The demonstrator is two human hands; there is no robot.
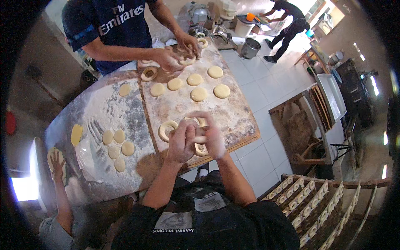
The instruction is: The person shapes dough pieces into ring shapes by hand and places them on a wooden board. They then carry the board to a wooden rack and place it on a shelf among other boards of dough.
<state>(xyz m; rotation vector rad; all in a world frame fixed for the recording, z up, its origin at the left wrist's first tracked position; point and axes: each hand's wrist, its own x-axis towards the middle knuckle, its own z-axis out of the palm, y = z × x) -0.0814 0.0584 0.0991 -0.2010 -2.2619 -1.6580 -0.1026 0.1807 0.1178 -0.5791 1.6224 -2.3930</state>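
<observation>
My two hands meet above the near part of a floured wooden board (239, 118). The fingers of my left hand (182, 142) are curled closed on a pale piece of dough (200, 135), mostly hidden between the hands. My right hand (214, 139) is against the dough's other side, its fingers smeared by motion. Beneath and beside them lie dough rings, one (162, 131) left of my left hand and another (201, 151) partly covered below. Flat round dough discs (199, 94) lie farther up the board.
Across the board a co-worker's hands (168, 60) handle a dough ring. At left, a floured metal surface (98, 110) bears more dough discs (113, 151) and a plastic sheet (85, 160); another person's hand (56, 161) presses dough there. Racks of dough rings (310, 200) stand lower right.
</observation>
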